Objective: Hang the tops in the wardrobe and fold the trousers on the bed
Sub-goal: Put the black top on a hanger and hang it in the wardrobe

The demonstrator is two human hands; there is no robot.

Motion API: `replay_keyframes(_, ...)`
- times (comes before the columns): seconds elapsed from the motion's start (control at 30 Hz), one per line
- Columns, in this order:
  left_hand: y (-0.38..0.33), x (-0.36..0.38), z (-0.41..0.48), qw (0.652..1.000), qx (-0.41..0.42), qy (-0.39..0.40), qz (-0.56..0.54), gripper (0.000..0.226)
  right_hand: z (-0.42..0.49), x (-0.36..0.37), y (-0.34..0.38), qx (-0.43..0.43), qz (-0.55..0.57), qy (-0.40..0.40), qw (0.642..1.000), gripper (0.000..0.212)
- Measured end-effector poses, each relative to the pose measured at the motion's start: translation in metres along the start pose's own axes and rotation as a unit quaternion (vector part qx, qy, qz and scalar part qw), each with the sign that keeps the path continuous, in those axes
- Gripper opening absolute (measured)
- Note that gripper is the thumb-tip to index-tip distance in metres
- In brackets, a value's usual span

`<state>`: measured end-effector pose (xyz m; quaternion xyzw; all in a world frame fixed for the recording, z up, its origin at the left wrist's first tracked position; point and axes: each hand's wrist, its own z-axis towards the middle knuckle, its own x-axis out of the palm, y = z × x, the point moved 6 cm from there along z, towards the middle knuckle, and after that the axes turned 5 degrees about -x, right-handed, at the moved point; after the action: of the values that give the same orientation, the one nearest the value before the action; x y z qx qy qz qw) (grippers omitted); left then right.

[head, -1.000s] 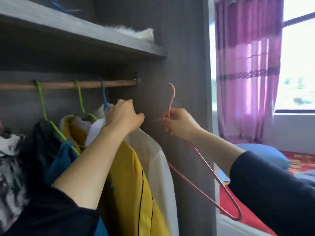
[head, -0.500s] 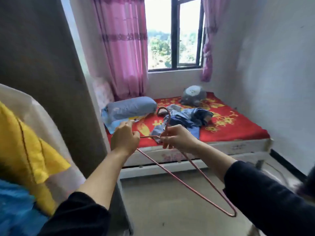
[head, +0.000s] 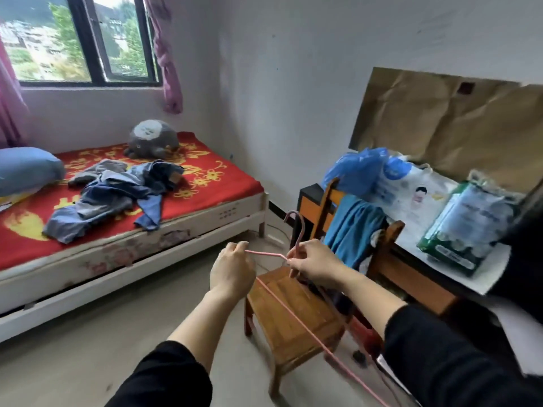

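Observation:
I hold an empty pink wire hanger (head: 266,254) in front of me with both hands. My left hand (head: 232,270) grips its left shoulder wire, and my right hand (head: 314,261) pinches it at the neck just below the hook. A blue top (head: 351,230) hangs over the back of a wooden chair (head: 291,315) right behind the hanger. A heap of blue and grey trousers (head: 117,192) lies rumpled on the bed (head: 211,183) with its red flowered cover, at the left. The wardrobe is out of view.
A blue pillow (head: 26,168) and a grey plush toy (head: 154,139) lie on the bed. A desk (head: 423,277) at the right carries a blue plastic bag (head: 357,168) and packaged goods (head: 470,227). Bare floor lies between the bed and the chair.
My view has swung right, from the wardrobe rail past the bed to the chair and desk. My left hand left the hung clothes and took hold of the hanger.

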<state>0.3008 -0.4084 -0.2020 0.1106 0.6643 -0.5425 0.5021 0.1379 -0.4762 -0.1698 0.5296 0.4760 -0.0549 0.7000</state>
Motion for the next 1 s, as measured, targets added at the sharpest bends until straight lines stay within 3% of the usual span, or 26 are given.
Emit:
replay_keyframes(0.23, -0.137, 0.123, -0.015, 0.996, 0.038, 0.083, -0.006, 0.044, -0.041, -0.142, -0.130, 0.062, 0.038, -0.179, 0.981, 0.008)
replay_keyframes(0.47, -0.222, 0.210, 0.046, 0.988, 0.057, 0.141, 0.007, 0.046, -0.018, -0.264, -0.196, 0.058, 0.045, -0.280, 0.957, 0.011)
replay_keyframes(0.63, -0.275, 0.276, 0.115, 0.983, 0.065, 0.170, 0.017, 0.046, 0.036, -0.306, -0.257, 0.077, 0.052, -0.295, 0.951, 0.013)
replay_keyframes(0.83, -0.316, 0.343, 0.199, 0.973, 0.023, 0.222, 0.054, 0.095, 0.103, -0.337, -0.327, 0.110, 0.067, -0.270, 0.954, 0.020)
replay_keyframes(0.93, -0.321, 0.375, 0.217, 0.957, 0.003, 0.275, 0.096, 0.105, 0.124, -0.341, -0.358, 0.131, 0.070, -0.241, 0.959, 0.021)
replay_keyframes(1.0, -0.321, 0.389, 0.223, 0.958, -0.013, 0.270, 0.095, 0.100, 0.137, -0.338, -0.378, 0.149, 0.073, -0.220, 0.961, 0.019)
